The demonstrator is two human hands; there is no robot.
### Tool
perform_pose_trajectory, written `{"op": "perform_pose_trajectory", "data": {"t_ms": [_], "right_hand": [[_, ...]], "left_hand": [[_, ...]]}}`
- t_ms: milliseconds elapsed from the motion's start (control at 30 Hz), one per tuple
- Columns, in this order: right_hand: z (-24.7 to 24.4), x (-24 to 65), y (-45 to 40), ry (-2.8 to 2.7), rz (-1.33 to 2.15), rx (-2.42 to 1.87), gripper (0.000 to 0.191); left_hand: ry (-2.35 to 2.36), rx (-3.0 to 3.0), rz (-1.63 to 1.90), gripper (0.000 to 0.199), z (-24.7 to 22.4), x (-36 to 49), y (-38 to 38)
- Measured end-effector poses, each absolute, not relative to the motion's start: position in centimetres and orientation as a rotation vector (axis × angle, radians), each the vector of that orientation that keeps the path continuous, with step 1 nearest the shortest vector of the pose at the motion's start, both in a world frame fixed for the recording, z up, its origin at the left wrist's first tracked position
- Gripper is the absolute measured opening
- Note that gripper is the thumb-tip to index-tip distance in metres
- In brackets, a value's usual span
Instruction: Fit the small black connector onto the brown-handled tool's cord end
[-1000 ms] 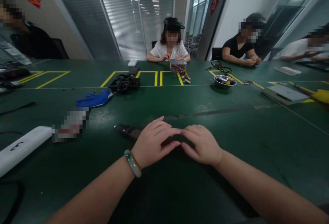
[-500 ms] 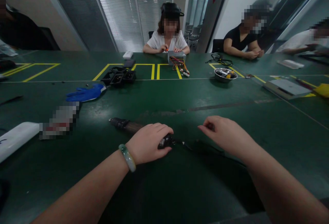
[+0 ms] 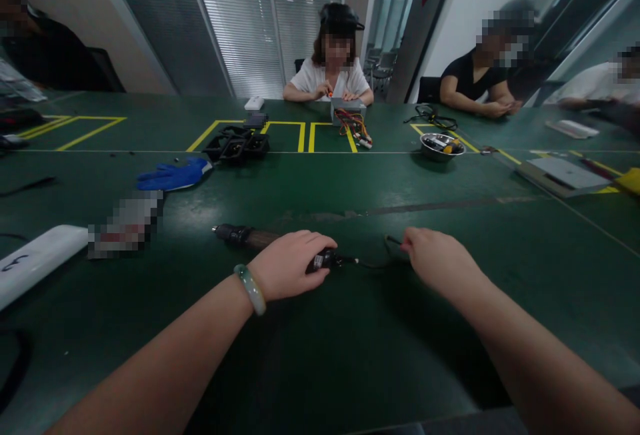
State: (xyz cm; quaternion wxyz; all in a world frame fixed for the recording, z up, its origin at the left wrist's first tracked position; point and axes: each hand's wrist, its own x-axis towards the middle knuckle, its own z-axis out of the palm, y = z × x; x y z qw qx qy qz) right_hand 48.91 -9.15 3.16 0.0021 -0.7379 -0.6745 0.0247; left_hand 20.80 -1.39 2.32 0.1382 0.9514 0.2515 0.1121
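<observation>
An electric screwdriver [image 3: 255,238], dark with a brown barrel, lies on the green table with its metal tip pointing left. My left hand [image 3: 293,263], with a green and white bangle at the wrist, is wrapped over its rear end. From that black end a thin dark cable [image 3: 367,264] runs right towards my right hand [image 3: 439,256]. The fingers of my right hand are pinched shut on the cable, and a short bent piece of it sticks out at the fingertips. Shadow hides part of the cable under my right hand.
Further left lie a blue glove [image 3: 175,175], a long white case [image 3: 43,262] and black plastic frames [image 3: 236,144]. A metal bowl of small parts [image 3: 443,148] stands right of centre. Across the table a person handles a grey box with coloured wires [image 3: 349,111]; other people sit nearby.
My right hand has closed on the cable and lifted a bent piece of it off the table. My left hand stays on the electric screwdriver. The view has shifted slightly.
</observation>
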Motion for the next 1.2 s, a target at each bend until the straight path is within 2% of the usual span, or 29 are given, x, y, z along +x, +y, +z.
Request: {"op": "perform_pose_trajectory", "data": {"t_ms": [200, 433, 567, 667, 800, 933, 1033, 1200], "right_hand": [[1.2, 47.5, -3.4, -1.867, -0.133, -2.258, 0.017], [1.0, 45.9, -4.0, -1.896, 0.039, -1.675, 0.01], [1.9, 45.8, -7.1, -2.039, 0.314, -1.518, 0.01], [2.3, 45.5, -8.1, -2.033, 0.548, -1.559, 0.009], [2.3, 46.6, -7.1, -1.498, 1.284, -1.652, 0.015], [2.0, 49.0, -5.7, -0.836, 1.846, -1.401, 0.012], [1.9, 50.1, -5.2, -0.656, 2.003, -1.281, 0.011], [2.0, 50.1, -5.2, -0.585, 2.044, -1.224, 0.007]], "left_hand": [[0.749, 2.759, 0.37, 0.034, 2.2, 21.3, -1.2], [0.749, 2.774, 0.399, 0.035, 2.0, 21.2, -1.3], [0.696, 2.813, 0.434, 0.03, 1.7, 21.3, -1.1], [0.644, 2.861, 0.467, 0.025, 1.5, 21.4, -1.1], [0.581, 2.914, 0.522, 0.017, 1.3, 21.7, -1.1], [0.556, 2.942, 0.483, 0.014, 1.1, 22.1, -1.3], [0.554, 2.949, 0.493, 0.014, 1.0, 22.3, -1.4], [0.521, 2.962, 0.565, 0.014, 0.7, 22.3, -1.5]]}}
